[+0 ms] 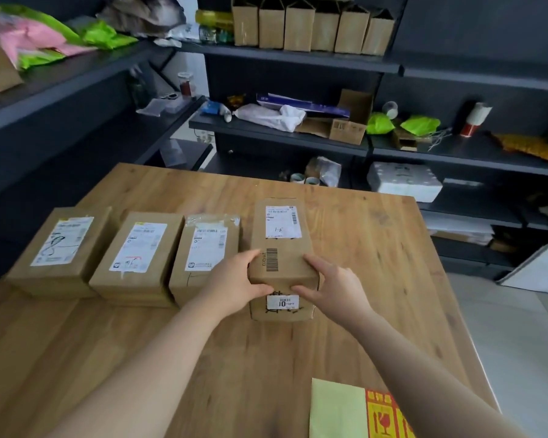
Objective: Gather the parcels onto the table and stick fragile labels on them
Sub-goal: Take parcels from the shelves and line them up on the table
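left hand (234, 281), right hand (331, 281) — arms outstretched, seemingly gripping the parcel (282, 245)

Bench (377, 254) of knotty wood, matt and grained, centre parcel (285, 259) was matt brown cardboard with smooth white paper labels, glossy clear tape (209, 220) crossed the parcel at 9 o'clock (184, 279), label sheet (336, 409) at 5 o'clock was pale matt paper, shelves (298, 58) at 12 o'clock looked dark, matt.

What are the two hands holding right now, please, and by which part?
The rightmost parcel, at its near end: the left hand grips its left corner, the right hand its right corner.
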`<state>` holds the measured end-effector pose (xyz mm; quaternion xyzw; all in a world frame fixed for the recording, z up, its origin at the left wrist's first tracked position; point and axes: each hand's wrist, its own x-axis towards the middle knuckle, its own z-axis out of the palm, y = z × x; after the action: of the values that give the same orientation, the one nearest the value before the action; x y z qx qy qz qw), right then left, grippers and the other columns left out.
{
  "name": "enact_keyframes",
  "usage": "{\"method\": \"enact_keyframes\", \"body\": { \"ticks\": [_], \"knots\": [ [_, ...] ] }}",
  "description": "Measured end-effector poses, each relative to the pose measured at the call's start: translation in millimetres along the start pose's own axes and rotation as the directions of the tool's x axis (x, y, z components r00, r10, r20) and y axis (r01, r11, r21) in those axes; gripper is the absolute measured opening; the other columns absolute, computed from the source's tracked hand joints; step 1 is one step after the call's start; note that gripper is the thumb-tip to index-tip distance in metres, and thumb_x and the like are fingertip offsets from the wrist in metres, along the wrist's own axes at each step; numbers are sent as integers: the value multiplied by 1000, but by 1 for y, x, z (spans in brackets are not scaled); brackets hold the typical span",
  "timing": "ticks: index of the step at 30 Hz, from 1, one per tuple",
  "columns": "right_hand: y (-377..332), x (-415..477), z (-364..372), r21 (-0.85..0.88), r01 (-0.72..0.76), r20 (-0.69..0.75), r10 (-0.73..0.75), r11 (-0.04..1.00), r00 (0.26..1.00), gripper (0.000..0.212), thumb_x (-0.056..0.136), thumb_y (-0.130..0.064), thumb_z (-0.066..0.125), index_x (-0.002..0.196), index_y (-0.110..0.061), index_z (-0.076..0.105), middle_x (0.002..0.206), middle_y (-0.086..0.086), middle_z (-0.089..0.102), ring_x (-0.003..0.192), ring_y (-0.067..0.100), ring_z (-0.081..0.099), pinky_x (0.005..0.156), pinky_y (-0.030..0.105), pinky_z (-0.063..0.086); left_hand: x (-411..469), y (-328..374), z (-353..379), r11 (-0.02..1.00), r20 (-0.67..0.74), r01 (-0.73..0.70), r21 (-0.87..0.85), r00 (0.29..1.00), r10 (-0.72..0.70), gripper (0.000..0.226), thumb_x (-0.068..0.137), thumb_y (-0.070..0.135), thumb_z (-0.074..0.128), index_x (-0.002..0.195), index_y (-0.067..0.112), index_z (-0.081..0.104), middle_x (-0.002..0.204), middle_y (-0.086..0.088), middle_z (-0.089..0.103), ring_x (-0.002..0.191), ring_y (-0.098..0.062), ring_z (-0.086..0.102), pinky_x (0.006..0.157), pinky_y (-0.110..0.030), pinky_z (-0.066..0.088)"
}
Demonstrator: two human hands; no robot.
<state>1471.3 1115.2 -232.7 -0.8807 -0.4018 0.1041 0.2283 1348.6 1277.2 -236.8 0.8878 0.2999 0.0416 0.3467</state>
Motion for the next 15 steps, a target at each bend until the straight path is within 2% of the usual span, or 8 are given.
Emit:
{"method": "enact_keyframes", "body": {
  "ticks": [4,8,10,12,15],
  "knots": [
    [8,14,20,-34,8,20,-7,999,1000,61,75,-45,72,130,-23,53,118,-5,63,102,17,58,79,27,45,8,-8,13,996,-18,16,86,1000,-15,86,71,35,80,144,27,35,136,7,52,121,-15,51,99,-31,44],
    [14,20,36,-80,21,52,-17,997,999,52,74,-44,69,119,-20,57,106,-4,63,97,19,58,72,27,42,12,-17,24,974,-4,-18,225,1000,20,82,73,40,77,143,27,36,137,7,50,121,-15,49,99,-36,44],
    [19,20,42,-85,45,58,-40,995,998,48,74,-45,67,115,-20,58,103,-4,63,98,18,57,70,24,38,11,-21,28,967,13,-31,253,999,29,82,77,40,74,146,24,32,142,5,45,127,-17,44,104,-36,40],
    [23,20,45,-85,56,62,-51,995,997,49,76,-44,66,117,-20,57,105,-4,63,101,18,56,74,23,36,10,-22,30,961,12,-46,273,999,45,81,81,39,71,148,23,28,146,4,41,131,-18,39,107,-36,36],
    [24,20,46,-121,80,59,-73,989,996,58,78,-47,65,128,-20,51,122,0,59,117,22,52,95,29,38,7,-23,30,955,5,-67,290,998,68,79,83,40,67,148,23,26,148,4,38,134,-18,36,109,-37,34]
  ]
}}
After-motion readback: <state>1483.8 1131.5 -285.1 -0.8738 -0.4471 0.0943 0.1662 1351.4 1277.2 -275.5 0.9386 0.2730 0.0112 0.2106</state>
